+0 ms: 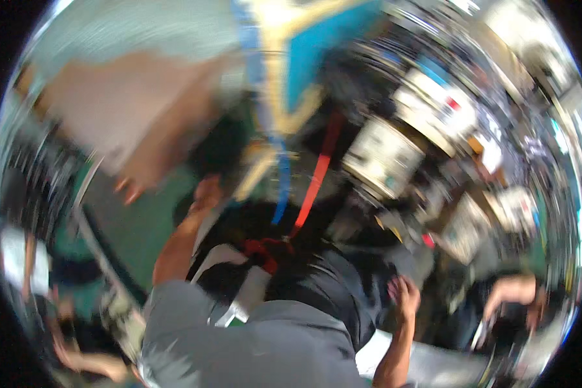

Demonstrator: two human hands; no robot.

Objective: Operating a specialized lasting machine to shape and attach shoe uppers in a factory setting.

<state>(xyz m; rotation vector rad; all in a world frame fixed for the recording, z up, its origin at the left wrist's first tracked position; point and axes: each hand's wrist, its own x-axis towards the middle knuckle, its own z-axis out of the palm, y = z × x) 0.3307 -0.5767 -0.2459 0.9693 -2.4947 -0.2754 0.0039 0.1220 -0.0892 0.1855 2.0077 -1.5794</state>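
Left hand (207, 192) and right hand (405, 295) flank a red strap (319, 174).

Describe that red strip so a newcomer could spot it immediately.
Find the yellow-framed blue panel near the top. Below it, right of the left hand, a blue strip runs downward. The red strip slants beside it on the right, set apart from that neighbour by its colour.

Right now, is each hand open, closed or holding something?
Left hand: too blurred to tell.
Right hand: looks curled; any hold can't be told.
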